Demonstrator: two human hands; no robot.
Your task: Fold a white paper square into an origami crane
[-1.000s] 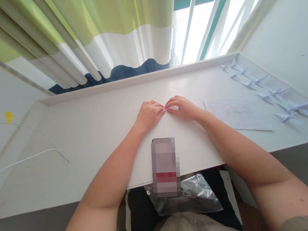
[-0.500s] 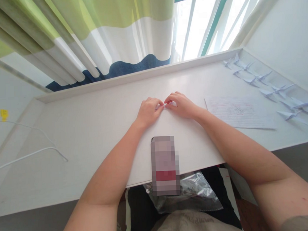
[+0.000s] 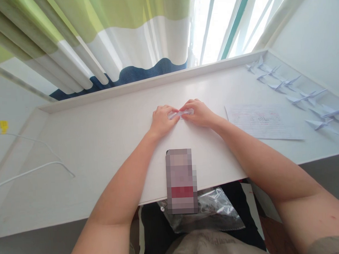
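Note:
My left hand and my right hand meet at the middle of the white desk. Between their fingertips lies a small folded piece of white paper, pressed flat on the desk. Both hands have their fingers curled and pinched on it, the left at its left end, the right at its right end. Most of the paper is hidden under the fingers.
A printed sheet lies right of my right hand. Several folded paper cranes line the desk's right side. A phone overhangs the front edge. White cable runs at left. A plastic bag sits below.
The folded paper now shows more between the fingertips, stretched out sideways. Both hands stayed in place, fingers shifting slightly apart.

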